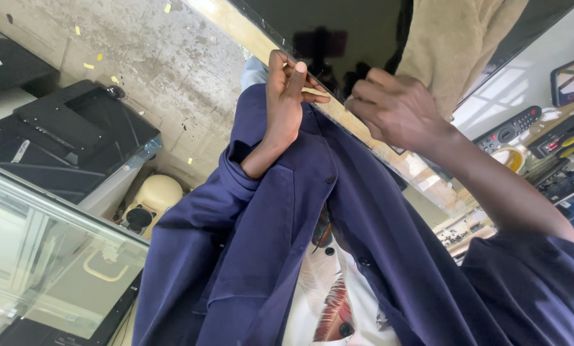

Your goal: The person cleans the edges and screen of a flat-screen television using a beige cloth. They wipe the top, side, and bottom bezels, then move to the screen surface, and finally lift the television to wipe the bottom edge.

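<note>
Even daylight was cast over the scene. Window glare was reflected on the glossy black flat screen panel point(338, 38) and the clear glass cabinet top point(50, 250) at left. Slight blur was seen at the edges.

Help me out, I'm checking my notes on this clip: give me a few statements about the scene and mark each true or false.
1. Both hands, left hand and right hand, are at the edge of the dark screen panel. True.
2. The sleeves are red. False: the sleeves are navy blue.
3. A remote control lies at the right. True.
4. The right hand holds a screwdriver. False: no tool shows in it.
</note>
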